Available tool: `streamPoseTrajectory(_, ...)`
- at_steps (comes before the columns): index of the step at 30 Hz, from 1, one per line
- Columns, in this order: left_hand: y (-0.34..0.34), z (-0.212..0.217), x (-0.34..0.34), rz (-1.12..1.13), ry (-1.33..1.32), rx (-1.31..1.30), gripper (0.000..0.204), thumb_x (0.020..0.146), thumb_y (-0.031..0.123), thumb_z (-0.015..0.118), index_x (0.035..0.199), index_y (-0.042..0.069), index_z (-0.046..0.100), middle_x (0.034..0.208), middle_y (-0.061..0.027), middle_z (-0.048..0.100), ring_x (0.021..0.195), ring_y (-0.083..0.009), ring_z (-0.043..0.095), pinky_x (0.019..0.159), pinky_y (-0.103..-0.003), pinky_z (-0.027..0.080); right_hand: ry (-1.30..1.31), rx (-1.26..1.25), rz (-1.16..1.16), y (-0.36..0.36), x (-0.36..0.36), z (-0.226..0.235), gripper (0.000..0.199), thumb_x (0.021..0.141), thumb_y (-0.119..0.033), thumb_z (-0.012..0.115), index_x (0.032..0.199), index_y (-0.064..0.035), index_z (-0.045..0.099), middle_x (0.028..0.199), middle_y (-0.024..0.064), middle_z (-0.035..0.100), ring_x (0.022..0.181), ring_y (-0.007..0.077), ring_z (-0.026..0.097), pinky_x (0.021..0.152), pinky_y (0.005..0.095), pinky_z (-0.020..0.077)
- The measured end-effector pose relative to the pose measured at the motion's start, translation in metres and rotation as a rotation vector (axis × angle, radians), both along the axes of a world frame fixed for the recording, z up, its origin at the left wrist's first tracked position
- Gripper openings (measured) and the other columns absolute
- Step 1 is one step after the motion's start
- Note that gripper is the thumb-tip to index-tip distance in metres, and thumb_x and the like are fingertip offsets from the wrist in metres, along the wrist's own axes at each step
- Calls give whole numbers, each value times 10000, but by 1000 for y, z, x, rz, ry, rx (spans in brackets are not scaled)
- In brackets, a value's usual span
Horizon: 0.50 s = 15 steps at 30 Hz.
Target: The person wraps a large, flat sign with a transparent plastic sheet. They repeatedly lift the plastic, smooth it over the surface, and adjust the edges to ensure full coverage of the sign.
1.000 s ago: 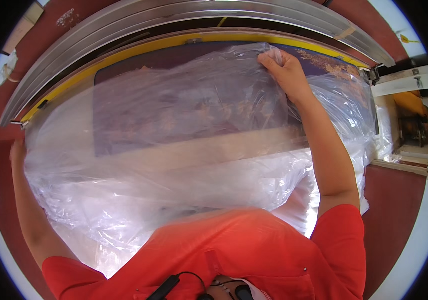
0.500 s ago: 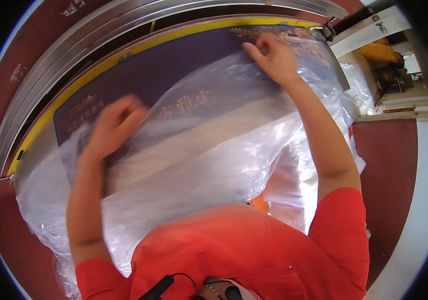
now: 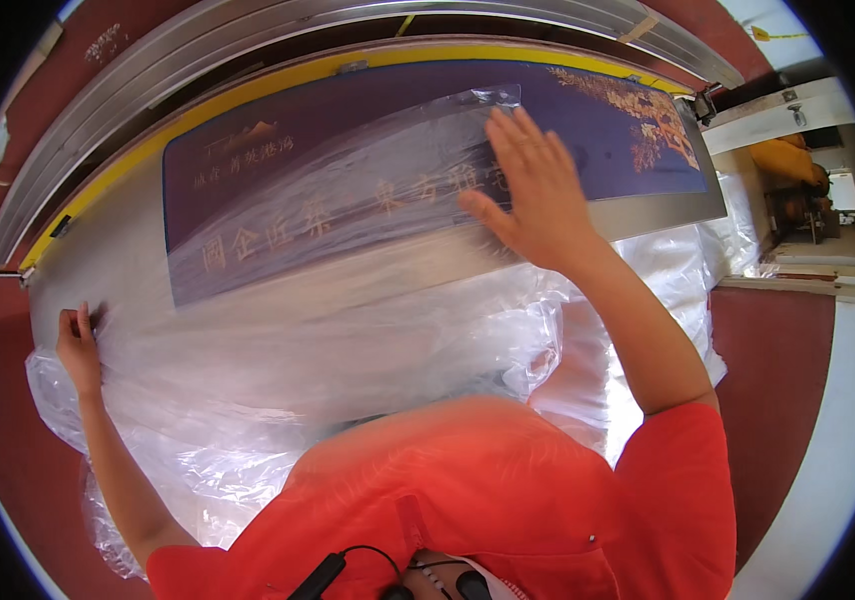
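Observation:
A dark blue printed panel (image 3: 598, 130) with gold characters and a gold tree pattern lies on a flat board before me. Clear plastic film (image 3: 428, 135) covers its middle and spreads towards my body in crinkled folds. My right hand (image 3: 543, 195) is over the panel, right of the middle, fingers stretched out and flat near the film's upper right corner. Whether its palm presses on the film is hard to tell. Far to the left, the fingers of my left hand (image 3: 78, 345) are pinched together on the film's edge, which is drawn taut towards them.
Along the panel's far side runs a yellow strip (image 3: 218, 95), with a curved-looking metal rail (image 3: 278, 20) beyond it. A small black fitting (image 3: 705, 103) sits at the rail's right end. More bunched film (image 3: 668, 270) lies right of me. Dark red floor (image 3: 773, 380) shows on the right.
My left hand has moved left and nearer to me, pulling the film. The right hand has opened from a curl to flat and come lower. More of the panel's right end shows bare.

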<state>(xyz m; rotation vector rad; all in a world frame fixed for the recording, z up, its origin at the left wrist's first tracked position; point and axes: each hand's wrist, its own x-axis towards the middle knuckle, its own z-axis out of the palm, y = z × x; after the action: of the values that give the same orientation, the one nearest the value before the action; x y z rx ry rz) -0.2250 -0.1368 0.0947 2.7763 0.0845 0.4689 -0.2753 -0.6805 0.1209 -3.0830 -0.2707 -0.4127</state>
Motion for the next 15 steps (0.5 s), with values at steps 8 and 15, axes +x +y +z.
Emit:
streamPoseTrajectory(8, 39, 68, -36, -420, 328, -377, 171, 779, 107, 508, 664, 33, 405, 645, 14, 342, 621, -69, 332, 577, -190, 284, -107, 145, -62, -35, 56, -27, 441, 747, -391, 511, 1050, -70, 506, 1063, 117, 511, 1024, 260, 453, 861, 378, 334)
streamPoseTrajectory(15, 30, 83, -80, -208, 419, -502, 157, 765, 122, 540, 671, 57, 433, 667, 32, 351, 641, -63, 338, 620, -187, 286, -140, 272, -546, -20, 79, -26, 257, 727, -312, 554, 866, -96, 559, 799, 97, 568, 746, 286, 537, 680, 358, 426)
